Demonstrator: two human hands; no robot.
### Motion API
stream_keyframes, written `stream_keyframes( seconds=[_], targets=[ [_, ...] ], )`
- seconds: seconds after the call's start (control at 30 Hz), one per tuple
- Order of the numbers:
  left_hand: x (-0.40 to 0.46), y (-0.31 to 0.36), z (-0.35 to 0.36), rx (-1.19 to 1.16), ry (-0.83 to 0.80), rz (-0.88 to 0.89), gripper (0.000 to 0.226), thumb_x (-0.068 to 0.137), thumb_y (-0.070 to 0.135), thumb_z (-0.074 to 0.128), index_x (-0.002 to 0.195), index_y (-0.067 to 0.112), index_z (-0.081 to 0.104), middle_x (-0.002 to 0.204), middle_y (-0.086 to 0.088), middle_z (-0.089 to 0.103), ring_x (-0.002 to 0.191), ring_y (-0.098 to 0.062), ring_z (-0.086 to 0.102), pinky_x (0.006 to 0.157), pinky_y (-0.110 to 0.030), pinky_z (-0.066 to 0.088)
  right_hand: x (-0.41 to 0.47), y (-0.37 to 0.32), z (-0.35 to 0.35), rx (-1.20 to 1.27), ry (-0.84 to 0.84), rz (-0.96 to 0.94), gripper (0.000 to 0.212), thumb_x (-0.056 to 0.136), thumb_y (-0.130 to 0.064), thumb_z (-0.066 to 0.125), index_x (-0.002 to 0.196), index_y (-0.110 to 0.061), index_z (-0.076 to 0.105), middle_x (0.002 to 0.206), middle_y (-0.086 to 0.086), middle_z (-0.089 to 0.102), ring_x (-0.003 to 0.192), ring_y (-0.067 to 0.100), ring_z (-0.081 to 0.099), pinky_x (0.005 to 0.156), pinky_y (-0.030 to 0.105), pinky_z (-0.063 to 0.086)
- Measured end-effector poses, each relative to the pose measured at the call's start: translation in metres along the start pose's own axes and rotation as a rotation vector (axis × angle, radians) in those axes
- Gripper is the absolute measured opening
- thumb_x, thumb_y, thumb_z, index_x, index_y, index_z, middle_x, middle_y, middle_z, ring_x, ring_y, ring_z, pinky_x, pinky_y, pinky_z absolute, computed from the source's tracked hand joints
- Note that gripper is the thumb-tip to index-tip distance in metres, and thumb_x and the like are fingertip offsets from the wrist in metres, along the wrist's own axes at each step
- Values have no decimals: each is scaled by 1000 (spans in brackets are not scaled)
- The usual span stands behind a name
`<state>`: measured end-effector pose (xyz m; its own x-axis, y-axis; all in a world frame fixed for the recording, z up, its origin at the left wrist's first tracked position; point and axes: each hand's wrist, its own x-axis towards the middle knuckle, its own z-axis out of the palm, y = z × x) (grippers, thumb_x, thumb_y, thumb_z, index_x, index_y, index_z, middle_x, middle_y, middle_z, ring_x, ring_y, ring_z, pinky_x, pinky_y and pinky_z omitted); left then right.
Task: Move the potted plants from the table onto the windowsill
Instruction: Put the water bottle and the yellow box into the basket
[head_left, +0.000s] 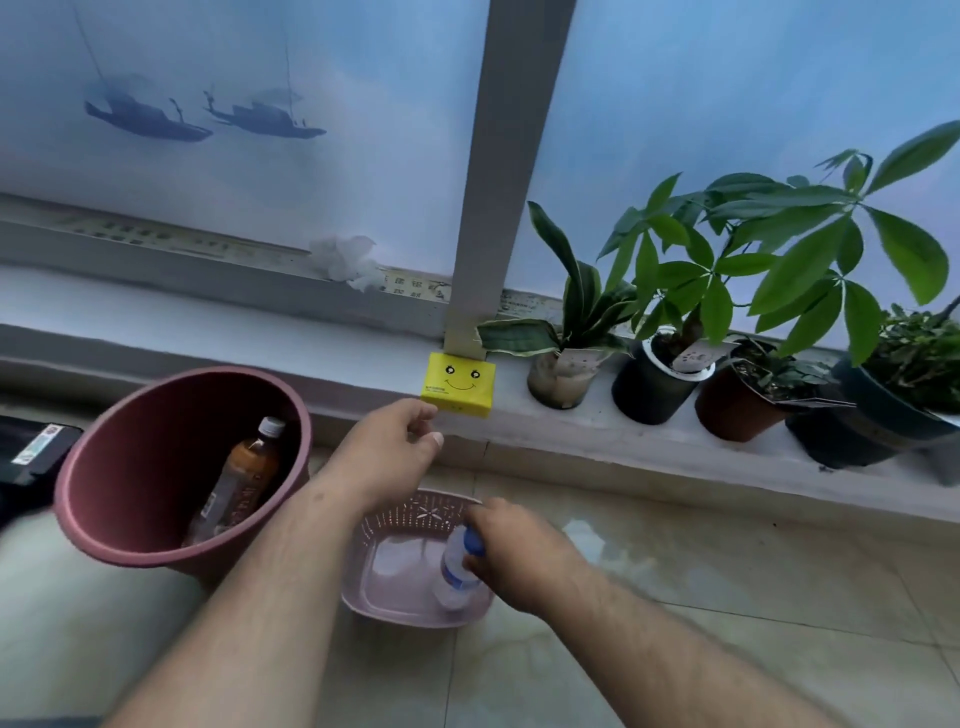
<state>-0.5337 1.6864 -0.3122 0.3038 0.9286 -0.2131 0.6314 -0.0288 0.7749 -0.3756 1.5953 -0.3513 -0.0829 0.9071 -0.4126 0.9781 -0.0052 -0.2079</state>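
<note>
Several potted plants stand in a row on the right part of the grey windowsill (208, 332): a snake plant in a clear cup (561, 376), a money tree in a black pot (657, 387), a small plant in a brown pot (737, 402) and a leafy one in a dark pot (893, 400). My left hand (389, 447) hovers just below the sill's edge, fingers loosely curled, holding nothing. My right hand (511, 545) grips the neck of a clear water bottle with a blue cap (457, 571), which stands in a pink plastic basket (410, 519) on the floor.
A yellow smiley-face box (458, 384) sits on the sill by the window post. A large reddish bucket (130, 462) with a brown drink bottle (244, 473) inside stands at the left. A black object (31, 452) lies at far left. The floor is glossy tile.
</note>
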Motion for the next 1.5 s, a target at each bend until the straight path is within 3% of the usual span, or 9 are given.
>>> stream_keyframes(
  seconds=[0.27,0.37,0.47,0.6,0.77,0.9,1.03,1.17,1.5],
  targets=[
    [27,-18,-4,-88,66,-86,40,96,27,59,135,17,59,124,1,64,106,-11,56,93,-24,40,-14,19,-20,105,18,134,54,84,-54,62,129,-27,55,133,-3,59,122,25,60,97,45,54],
    [62,-15,5,-185,234,-188,43,95,27,61,134,11,58,128,-5,64,108,-17,58,94,-27,42,-24,34,-28,175,67,103,57,85,-63,57,132,-31,55,134,-10,59,118,14,59,100,37,51],
    [104,-10,23,-189,300,-338,56,90,39,64,136,8,54,134,-11,61,118,-32,59,99,-35,47,-33,47,-29,282,168,78,59,88,-65,58,139,-36,54,134,-19,57,91,-6,50,95,20,46],
    [142,-13,57,-489,183,-667,66,77,52,76,118,3,58,111,-15,63,89,-37,66,76,-49,61,-43,67,-23,376,265,107,53,90,-62,60,136,-36,58,125,-23,60,75,-18,44,86,8,40],
    [146,-17,71,-783,201,-638,43,84,24,77,118,5,60,113,-15,67,81,-26,66,76,-45,60,-51,99,-29,398,273,195,50,90,-60,60,134,-36,61,123,-21,63,82,-5,54,87,17,48],
    [107,-24,32,-590,154,-460,26,84,9,74,103,13,57,112,-20,70,93,-34,72,83,-57,59,-43,113,-32,523,293,261,45,89,-52,68,127,-30,67,114,-15,69,72,-1,60,74,20,47],
    [55,-58,22,-259,-27,-450,35,83,5,77,113,13,60,103,-11,70,90,-29,70,79,-46,60,-29,116,-18,671,239,335,38,89,-46,71,120,-24,68,108,-13,70,81,10,71,73,32,57],
    [39,-92,55,221,-129,-480,45,76,30,82,112,13,59,110,-6,69,98,-23,67,86,-29,54,-19,108,12,874,147,391,29,91,-34,73,115,-17,67,101,-5,69,71,18,75,59,37,61],
    [23,-118,62,399,41,-508,21,85,35,69,90,16,60,99,-8,71,92,-28,65,78,-30,51,-15,92,64,1080,9,545,14,95,-22,67,99,-9,67,81,5,65,62,17,68,51,30,51]
  ],
)
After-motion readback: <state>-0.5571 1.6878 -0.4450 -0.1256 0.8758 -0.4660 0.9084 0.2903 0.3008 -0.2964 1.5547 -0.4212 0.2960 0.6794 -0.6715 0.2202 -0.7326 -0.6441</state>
